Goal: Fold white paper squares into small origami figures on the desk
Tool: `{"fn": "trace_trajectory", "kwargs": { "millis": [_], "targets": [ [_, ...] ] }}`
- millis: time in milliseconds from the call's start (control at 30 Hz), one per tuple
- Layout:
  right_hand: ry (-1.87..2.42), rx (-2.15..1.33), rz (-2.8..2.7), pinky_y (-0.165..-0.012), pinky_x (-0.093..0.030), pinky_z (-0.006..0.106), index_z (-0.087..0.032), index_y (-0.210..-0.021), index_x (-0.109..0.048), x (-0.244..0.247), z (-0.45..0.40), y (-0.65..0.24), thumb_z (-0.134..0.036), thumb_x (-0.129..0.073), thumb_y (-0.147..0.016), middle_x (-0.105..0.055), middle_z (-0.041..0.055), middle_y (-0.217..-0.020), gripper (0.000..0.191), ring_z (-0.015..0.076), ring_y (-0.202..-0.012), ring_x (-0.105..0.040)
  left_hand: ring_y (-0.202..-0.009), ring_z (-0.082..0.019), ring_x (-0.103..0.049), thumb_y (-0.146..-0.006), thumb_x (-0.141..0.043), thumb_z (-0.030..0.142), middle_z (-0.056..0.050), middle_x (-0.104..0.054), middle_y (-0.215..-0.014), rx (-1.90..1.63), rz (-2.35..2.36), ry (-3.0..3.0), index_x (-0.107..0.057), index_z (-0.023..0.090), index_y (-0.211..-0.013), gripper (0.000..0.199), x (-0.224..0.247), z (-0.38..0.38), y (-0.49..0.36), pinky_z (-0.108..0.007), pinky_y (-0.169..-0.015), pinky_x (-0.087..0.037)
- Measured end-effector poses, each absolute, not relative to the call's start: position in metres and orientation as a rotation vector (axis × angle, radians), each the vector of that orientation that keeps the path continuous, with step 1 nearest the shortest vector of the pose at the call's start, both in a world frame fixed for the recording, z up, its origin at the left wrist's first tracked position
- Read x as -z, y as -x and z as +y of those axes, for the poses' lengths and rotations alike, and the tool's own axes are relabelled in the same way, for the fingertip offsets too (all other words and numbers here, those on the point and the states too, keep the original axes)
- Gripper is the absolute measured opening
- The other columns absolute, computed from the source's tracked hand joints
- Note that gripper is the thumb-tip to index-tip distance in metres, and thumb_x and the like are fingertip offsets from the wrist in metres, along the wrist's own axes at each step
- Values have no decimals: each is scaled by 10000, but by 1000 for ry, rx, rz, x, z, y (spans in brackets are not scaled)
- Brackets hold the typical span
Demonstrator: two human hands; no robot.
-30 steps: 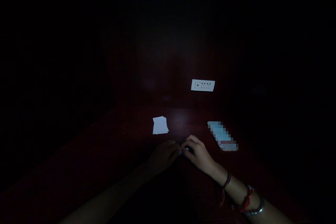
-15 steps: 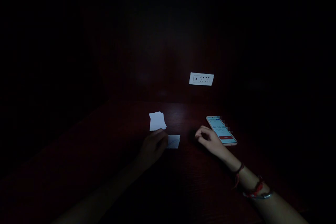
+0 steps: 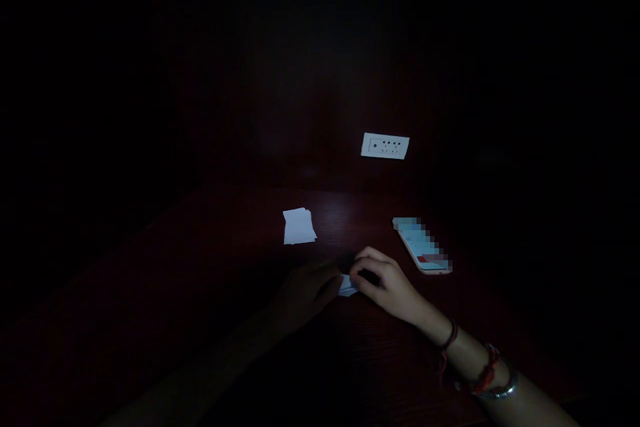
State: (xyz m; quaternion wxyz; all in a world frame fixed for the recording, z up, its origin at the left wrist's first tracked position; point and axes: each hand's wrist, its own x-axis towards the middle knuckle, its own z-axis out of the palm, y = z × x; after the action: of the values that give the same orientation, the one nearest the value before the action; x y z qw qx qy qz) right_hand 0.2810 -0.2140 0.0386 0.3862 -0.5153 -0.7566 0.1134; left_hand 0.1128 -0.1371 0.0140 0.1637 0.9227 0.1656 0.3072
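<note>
A small piece of white paper [image 3: 347, 286] lies between my two hands, low in the middle of the view. My left hand [image 3: 309, 293], dim in shadow, pinches its left side. On the paper's right edge are the closed fingertips of my right hand [image 3: 387, 283], thumb and forefinger together. Much of the paper is covered by the fingers. Behind my left hand a stack of white paper pieces [image 3: 299, 226] rests on the dark red table [image 3: 350, 213], its edges slightly uneven.
A lit phone [image 3: 420, 247], partly pixelated, lies on the table beyond my right hand. A white socket panel [image 3: 385, 146] is fixed to the dark wall behind the table. Red string bracelets and a metal bangle are around my right wrist and forearm.
My right hand has moved left and taken hold of the paper's right edge. The paper has shifted right and slightly nearer with my left hand, and less of it shows.
</note>
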Motion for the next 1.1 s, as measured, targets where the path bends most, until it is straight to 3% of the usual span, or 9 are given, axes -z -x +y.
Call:
{"fn": "trace_trajectory", "kwargs": {
  "millis": [267, 467, 800, 1100],
  "targets": [
    [1346, -238, -1814, -650, -401, 239, -176, -723, -545, -34, -210, -282, -124, -471, -764, -505, 21, -774, 100, 125, -727, -493, -700, -122, -473, -823, -429, 155, 2, -479, -769, -959, 558, -2459, -538, 180, -793, 116, -15, -134, -113, -243, -636, -387],
    [1316, -219, -1863, -699, -406, 251, -192, -858, -560, -37, -212, -276, -181, -496, -772, -506, 33, -837, 108, 137, -782, -492, -712, -138, -464, -818, -419, 165, -19, -476, -798, -938, 573, -2611, -537, 176, -774, 127, -15, -139, -114, -257, -636, -390],
    [1335, -200, -1855, -692, -388, 256, -184, -790, -565, -42, -215, -271, -154, -458, -797, -503, 29, -799, 112, 136, -758, -481, -740, -137, -470, -820, -418, 165, -15, -475, -815, -1004, 596, -2526, -525, 185, -807, 110, -20, -145, -116, -266, -684, -390],
    [1367, -165, -1800, -697, -364, 273, -171, -747, -549, -43, -218, -267, -146, -463, -792, -505, 22, -763, 101, 138, -740, -475, -694, -126, -461, -780, -432, 103, 7, -470, -739, -990, 541, -2422, -493, 177, -708, 120, -27, -147, -117, -247, -642, -379]
  ]
}}
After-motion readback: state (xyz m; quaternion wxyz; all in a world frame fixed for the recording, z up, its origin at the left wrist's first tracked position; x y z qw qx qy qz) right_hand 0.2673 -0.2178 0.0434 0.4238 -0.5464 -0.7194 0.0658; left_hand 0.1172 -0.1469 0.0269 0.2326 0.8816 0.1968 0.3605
